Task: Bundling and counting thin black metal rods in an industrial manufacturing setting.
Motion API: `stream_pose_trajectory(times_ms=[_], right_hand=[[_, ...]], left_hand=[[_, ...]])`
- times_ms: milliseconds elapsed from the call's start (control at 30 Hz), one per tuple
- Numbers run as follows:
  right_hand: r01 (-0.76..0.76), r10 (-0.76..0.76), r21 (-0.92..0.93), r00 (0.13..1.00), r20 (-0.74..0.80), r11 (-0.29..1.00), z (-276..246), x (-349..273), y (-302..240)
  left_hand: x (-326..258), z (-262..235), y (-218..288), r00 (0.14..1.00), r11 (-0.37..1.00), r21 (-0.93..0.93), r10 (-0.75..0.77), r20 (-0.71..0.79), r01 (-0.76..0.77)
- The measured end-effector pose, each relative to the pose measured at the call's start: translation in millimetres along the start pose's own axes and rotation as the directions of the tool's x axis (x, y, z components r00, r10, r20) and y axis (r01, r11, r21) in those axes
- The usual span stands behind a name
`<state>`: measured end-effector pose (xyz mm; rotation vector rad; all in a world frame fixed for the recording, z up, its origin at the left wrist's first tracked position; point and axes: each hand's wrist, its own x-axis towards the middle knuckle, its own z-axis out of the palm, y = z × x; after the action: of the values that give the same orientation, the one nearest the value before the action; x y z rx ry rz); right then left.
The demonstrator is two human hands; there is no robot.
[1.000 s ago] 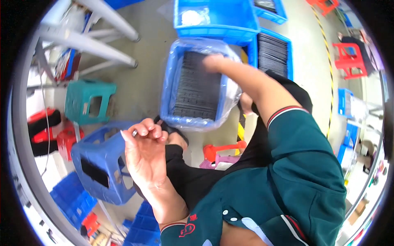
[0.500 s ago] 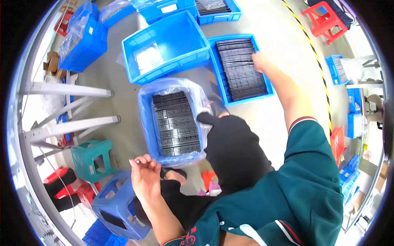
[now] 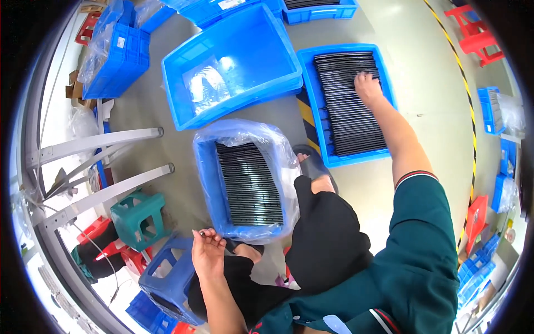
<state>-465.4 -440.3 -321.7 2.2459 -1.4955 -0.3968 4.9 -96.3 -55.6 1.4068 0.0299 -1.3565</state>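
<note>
Plastic-lined bin (image 3: 209, 177) — black strips (image 3: 250, 183) inside; blue crate (image 3: 356, 159) — black strips too.

The right arm (image 3: 401, 139) stretches up the right half of the frame, angling leftward from the elbow to the wrist, with the right hand (image 3: 367, 88) at the upper right, its back turned to the camera and its fingers bent downward, their tips hard to make out. Well apart from it, the left forearm (image 3: 225, 303) rises from the lower edge, left of centre, and the left hand (image 3: 209, 253) stands palm toward the camera, thumb at the left, fingers loosely curled.
</note>
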Motion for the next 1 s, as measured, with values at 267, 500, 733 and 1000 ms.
stream_pose_trajectory(times_ms=[267,500,733,1000], right_hand=[[0.149,-0.148,0.148,0.989,-0.017,0.978,16,28,6],[0.06,-0.077,0.109,0.983,0.165,0.992,11,31,1],[0.032,-0.16,0.433,0.951,0.265,0.901,-26,-12,4],[-0.256,0.012,0.55,0.913,0.408,0.795,-50,-82,-27]], left_hand=[[8,10,-2,0.999,0.997,0.064,0.037,-0.036,-0.035],[5,8,-2,0.998,0.996,0.07,0.051,-0.041,-0.048],[-10,11,2,0.994,0.994,0.028,0.11,-0.027,-0.11],[-36,3,11,0.985,0.986,-0.051,0.161,0.054,-0.158]])
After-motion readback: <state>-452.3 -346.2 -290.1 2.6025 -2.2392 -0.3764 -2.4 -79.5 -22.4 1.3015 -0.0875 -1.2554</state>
